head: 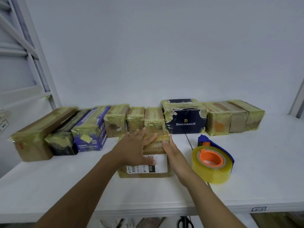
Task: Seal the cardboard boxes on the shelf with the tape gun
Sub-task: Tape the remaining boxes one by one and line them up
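Note:
A small cardboard box (158, 171) with a white shipping label lies in the middle of the white shelf (65, 186), wrapped in yellowish tape. My left hand (134, 145) lies flat on its top with fingers spread and straight. My right hand (172, 152) presses with straight fingers against the box's right side. The tape gun (212, 160), blue with an orange hub and a thick yellowish roll, lies on the shelf just right of my right hand, untouched.
A row of taped boxes lines the back wall: a long brown box (32, 137) at far left, a purple box (92, 129), a dark "Benlydesign" box (184, 119), and brown boxes (236, 117) to the right. Scissors (185, 223) show below the shelf's front edge.

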